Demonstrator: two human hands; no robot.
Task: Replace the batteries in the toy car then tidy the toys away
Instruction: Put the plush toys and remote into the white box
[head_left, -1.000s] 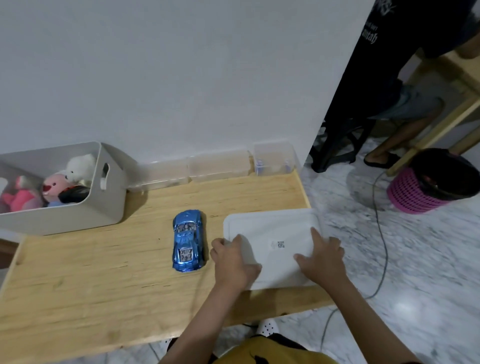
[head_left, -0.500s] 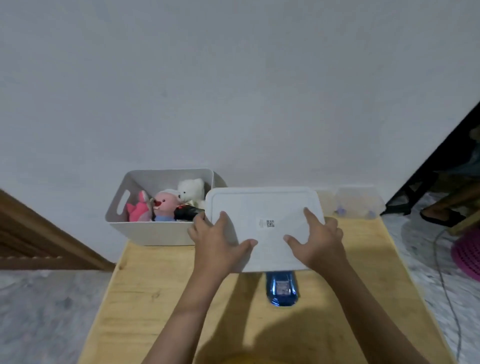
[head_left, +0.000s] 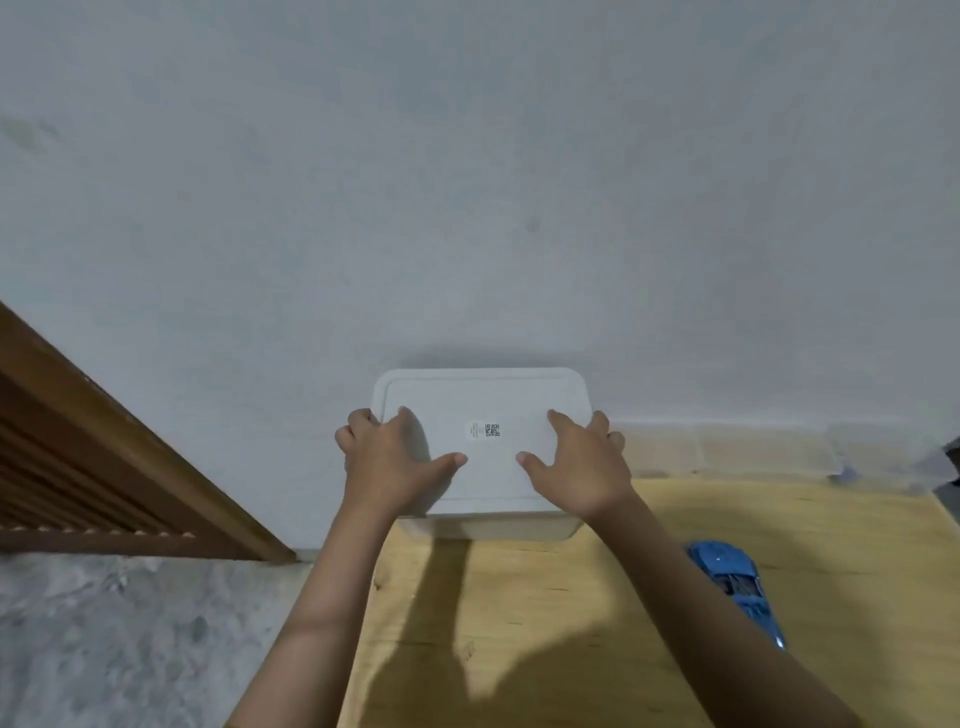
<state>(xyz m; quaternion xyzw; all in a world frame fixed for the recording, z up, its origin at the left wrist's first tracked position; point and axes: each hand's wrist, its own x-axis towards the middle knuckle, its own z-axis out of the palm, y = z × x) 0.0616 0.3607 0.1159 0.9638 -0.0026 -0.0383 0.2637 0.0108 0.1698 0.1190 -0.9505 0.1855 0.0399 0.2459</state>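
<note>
Against the wall, at the far left of the tabletop (head_left: 519, 623), a white lid (head_left: 480, 441) lies over the bin (head_left: 511, 527), of which only a strip of front wall shows below it. Both hands grip the lid: the left hand (head_left: 389, 460) wraps its left edge, the right hand (head_left: 576, 460) its right edge, thumbs spread on top. To seat it well, line the lid's corners up with the rim, then press down evenly at both ends rather than in the middle. Whether it has already clicked home I cannot tell; the rim is hidden. A blue car (head_left: 737, 582) lies on the tabletop to the right, outside the bin, partly behind the right forearm.
</note>
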